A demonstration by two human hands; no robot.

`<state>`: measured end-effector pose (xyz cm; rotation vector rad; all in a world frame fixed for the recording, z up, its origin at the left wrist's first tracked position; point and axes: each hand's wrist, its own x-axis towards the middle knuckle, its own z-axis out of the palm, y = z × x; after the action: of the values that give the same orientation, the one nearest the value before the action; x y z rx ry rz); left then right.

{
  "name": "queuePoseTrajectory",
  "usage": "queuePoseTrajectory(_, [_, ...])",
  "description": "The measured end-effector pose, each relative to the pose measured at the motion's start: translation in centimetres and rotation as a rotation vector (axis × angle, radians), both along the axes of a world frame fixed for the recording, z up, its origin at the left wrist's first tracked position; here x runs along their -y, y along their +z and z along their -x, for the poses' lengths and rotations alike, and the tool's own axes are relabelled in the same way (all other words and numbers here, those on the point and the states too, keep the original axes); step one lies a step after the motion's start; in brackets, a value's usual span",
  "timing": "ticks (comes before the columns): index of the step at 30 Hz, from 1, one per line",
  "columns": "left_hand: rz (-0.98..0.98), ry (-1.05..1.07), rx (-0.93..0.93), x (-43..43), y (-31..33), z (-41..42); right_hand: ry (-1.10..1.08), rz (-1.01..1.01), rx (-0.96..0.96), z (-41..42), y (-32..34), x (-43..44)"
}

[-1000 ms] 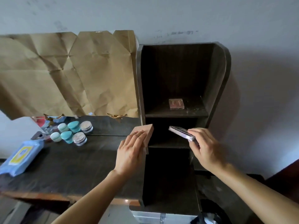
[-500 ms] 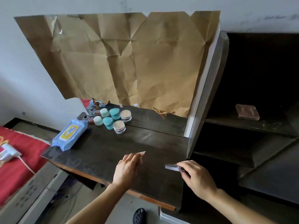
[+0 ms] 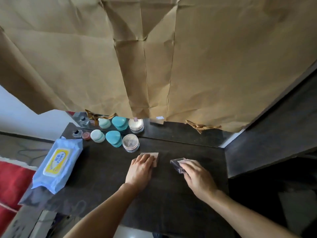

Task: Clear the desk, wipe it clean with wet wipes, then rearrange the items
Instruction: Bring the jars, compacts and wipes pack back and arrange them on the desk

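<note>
My left hand [image 3: 140, 168] lies on top of the flat pink-brown square box [image 3: 153, 156]; my fingers are straight and close together and press on its lid; I cannot tell if my thumb hooks the edge. My right hand [image 3: 197, 176] is bent over the flat clear plastic case [image 3: 177, 164] and holds it by its near end; the far corner sticks out past my fingers. Both things sit in the middle of the dark wooden desk [image 3: 103, 177], near each other but not touching.

I think this is the putting-back part. To do it well I should set each thing down soft and flat, so no corner bumps first; the clear case looks smooth, so it may slide if I let go fast. I should push the pink box a little toward the round clear jar of pale powder [image 3: 130, 143], which stands just behind it, and stop before they knock. I should line up the edges with the desk's front so they look neat. Then I lift my fingers straight up, not sideways, so nothing gets dragged. The blue pack of wet wipes with a yellow label [image 3: 57, 162] lies well off to the left; I should keep my arm away from it.
</note>
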<state>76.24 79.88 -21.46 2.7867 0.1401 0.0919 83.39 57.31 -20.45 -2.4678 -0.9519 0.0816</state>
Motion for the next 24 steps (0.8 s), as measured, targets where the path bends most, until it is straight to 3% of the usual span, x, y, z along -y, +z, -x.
queuePoseTrajectory(4, [-0.056,-0.107,0.023,-1.8,-2.2,-1.1,-0.024,0.053,0.021,-0.8,-1.4,-2.1])
queuePoseTrajectory(13, [-0.053,-0.137,-0.064,-3.8,-4.8,-2.9,-0.006,0.212,-0.03,-2.5,-4.4,-6.7])
queuePoseTrajectory(24, [-0.097,-0.108,-0.154,-3.7,-4.8,-3.1,0.017,0.182,-0.076,-3.1,-7.2,-7.3])
